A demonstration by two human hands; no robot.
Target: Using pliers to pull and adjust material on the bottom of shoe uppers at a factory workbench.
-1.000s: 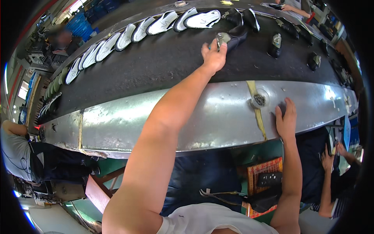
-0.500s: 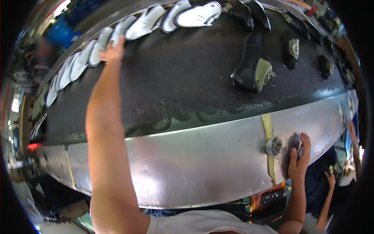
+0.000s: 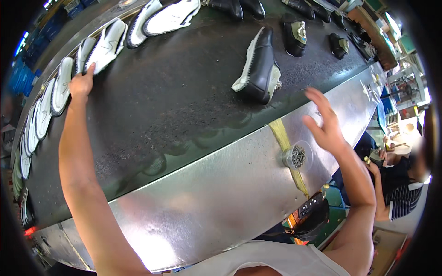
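Note:
Along the far left edge of the dark conveyor belt, my left hand [image 3: 82, 84] is closed round the near end of a white shoe upper [image 3: 84, 56] in the row; its fingers are partly hidden. Right beside it lies another white shoe upper [image 3: 107, 47] with a dark stitched edge. My right hand [image 3: 327, 123] hangs open over the metal ledge, fingers apart and slightly blurred, holding nothing. Closest to that hand are a black shoe [image 3: 262, 69] on the belt, with a white upper pressed against its left side, and a clear cup [image 3: 288, 158] of small nails [image 3: 299, 157].
More white uppers [image 3: 45, 108] continue down the left side of the belt [image 3: 179, 92]. Several black shoes [image 3: 294, 37] stand at the far right. The metal ledge [image 3: 216, 188] with a yellow tape strip [image 3: 279, 131] runs before me. A co-worker [image 3: 400, 184] handles something dark at right.
The view has turned right and shifted, so things sit further left. My right hand has lifted from beside the nail cup toward the belt. My left hand stays at the white uppers.

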